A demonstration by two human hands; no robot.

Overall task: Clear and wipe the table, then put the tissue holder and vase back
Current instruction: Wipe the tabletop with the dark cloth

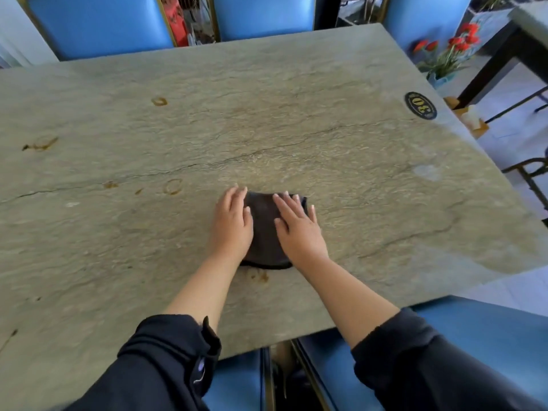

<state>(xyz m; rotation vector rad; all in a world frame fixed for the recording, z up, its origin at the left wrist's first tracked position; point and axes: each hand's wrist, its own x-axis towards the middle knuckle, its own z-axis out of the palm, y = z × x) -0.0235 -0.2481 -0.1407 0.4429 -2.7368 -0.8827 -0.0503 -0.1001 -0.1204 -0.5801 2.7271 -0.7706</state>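
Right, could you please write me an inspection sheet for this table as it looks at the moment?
Surface: stone-patterned table carries brown ring stains and smears on its left half; an oval number sticker sits near the far right corner.
Job's things: dark cloth lies flat on the table; vase of red flowers and tissue holder are off the table, to its right.
Clutter: nothing seen.
Hands: left hand and right hand press on the cloth, fingers straight.
Cables: nothing seen.
Surroundings: blue chairs around the table.
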